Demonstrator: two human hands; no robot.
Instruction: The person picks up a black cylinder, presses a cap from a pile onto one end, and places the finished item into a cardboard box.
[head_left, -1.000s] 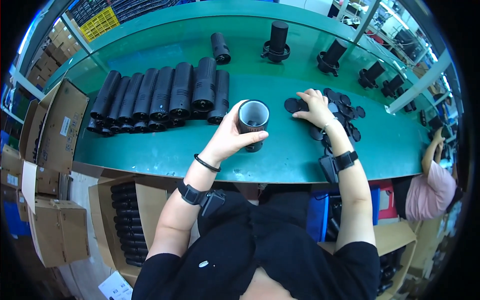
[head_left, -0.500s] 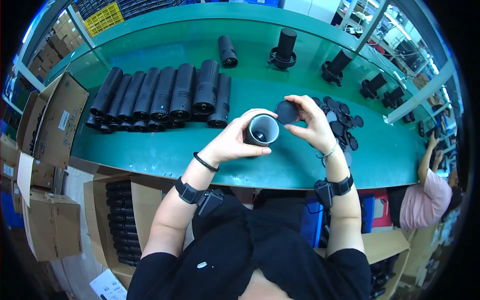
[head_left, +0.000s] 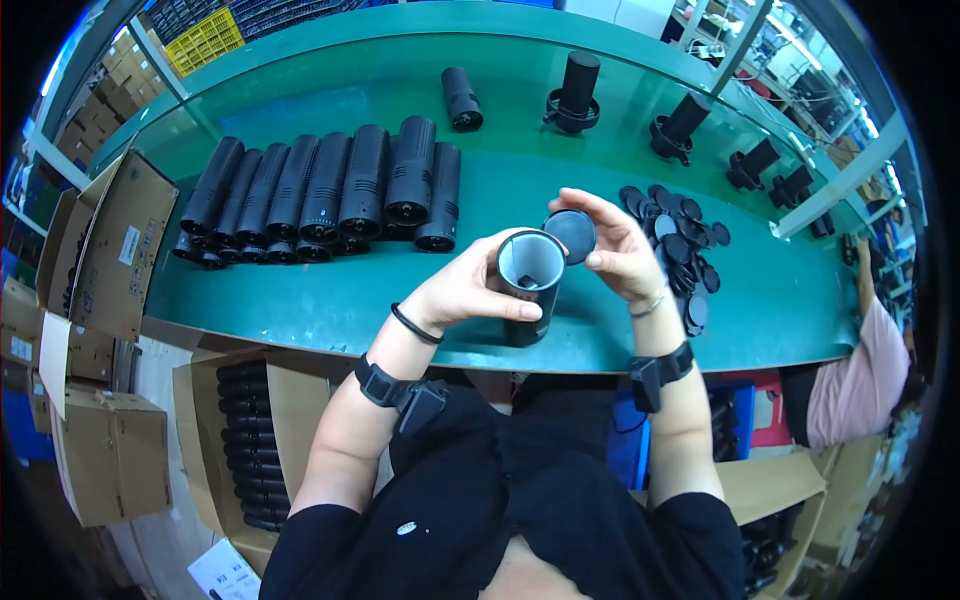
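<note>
My left hand (head_left: pixel 468 290) grips a black tube (head_left: pixel 530 285) held upright above the near edge of the green table (head_left: pixel 300 290), its open end facing the camera. My right hand (head_left: pixel 618 250) pinches a round black cap (head_left: pixel 571 235) right at the tube's rim, touching or nearly touching it. A pile of several more black caps (head_left: pixel 678 235) lies on the table just right of my right hand. A row of several black tubes (head_left: pixel 330 190) lies side by side to the left.
More black tubes stand or lie along the far side of the table (head_left: pixel 575 90). Cardboard boxes (head_left: pixel 110 240) sit at the left, and one below the table holds more tubes (head_left: pixel 245 440). Another person (head_left: pixel 860 370) works at the right end.
My right hand took a cap from the pile and carried it left to the tube's open end. My left hand lifted the tube off the table toward me.
</note>
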